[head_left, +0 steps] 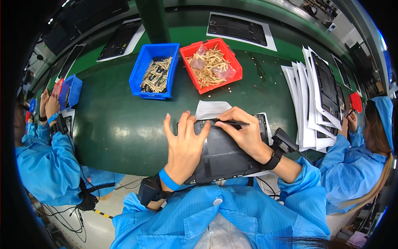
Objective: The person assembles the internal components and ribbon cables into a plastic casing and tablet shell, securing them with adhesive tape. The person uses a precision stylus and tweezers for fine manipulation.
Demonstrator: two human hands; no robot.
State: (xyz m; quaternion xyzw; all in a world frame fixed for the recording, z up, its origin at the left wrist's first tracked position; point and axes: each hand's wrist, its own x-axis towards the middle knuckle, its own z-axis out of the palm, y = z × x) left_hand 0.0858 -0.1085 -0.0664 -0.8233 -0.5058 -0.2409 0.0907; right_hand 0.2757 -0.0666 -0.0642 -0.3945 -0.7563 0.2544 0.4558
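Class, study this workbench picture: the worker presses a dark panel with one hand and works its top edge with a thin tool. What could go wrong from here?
1. The right hand holds a thin black tool at the edge of the dark panel; a slip might scratch it or jab the left hand pressed flat close by.
2. The panel's near edge seems to overhang the green table, so it could tip if the left hand lifts.

A flat black panel [226,153] lies on the green table's near edge, resting on white paper. A thin dark tool [232,122], perhaps a stylus, lies slanted across its far edge.
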